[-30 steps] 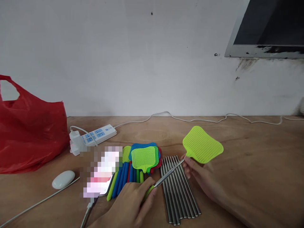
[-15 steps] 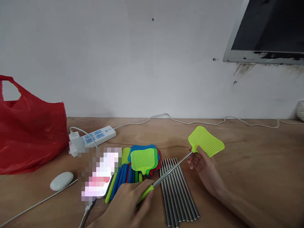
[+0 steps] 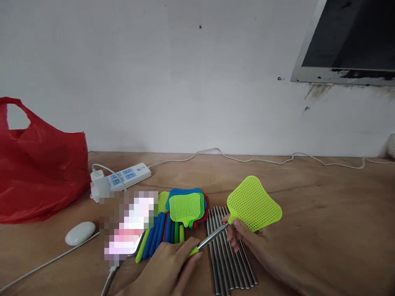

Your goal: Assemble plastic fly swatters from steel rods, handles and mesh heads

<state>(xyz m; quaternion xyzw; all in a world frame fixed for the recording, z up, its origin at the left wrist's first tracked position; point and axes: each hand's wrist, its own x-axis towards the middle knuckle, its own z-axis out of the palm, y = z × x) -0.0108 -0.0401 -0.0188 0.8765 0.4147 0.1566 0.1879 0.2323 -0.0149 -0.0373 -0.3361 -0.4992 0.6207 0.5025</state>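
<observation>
Right now you have one lime-green fly swatter [image 3: 254, 203] in both hands, slanting from bottom centre up to the right of centre. Your left hand [image 3: 168, 261] is closed around its grip [image 3: 192, 252], thumb and index finger near the end where the metal shaft [image 3: 212, 236] comes out. Your right hand [image 3: 248, 240] pinches the neck of the mesh head between thumb and fingers, the other fingers loosely curled below; whether these touch the metal tubes [image 3: 230, 259] beneath, you cannot tell from this view.

For good control, hold the solid neck rather than the thin mesh, which would probably bend. Let both hands work along the line of the shaft, since a sideways push could flex its slimmer end. Lift your right fingertips a little so they don't knock the row of tubes at lower centre. Mind your left knuckles too: the coloured grips [image 3: 159, 232] lie right beside them on the table [image 3: 324, 222], below the overlapping mesh heads [image 3: 185, 207], with the phone [image 3: 131, 226] to their left.
</observation>
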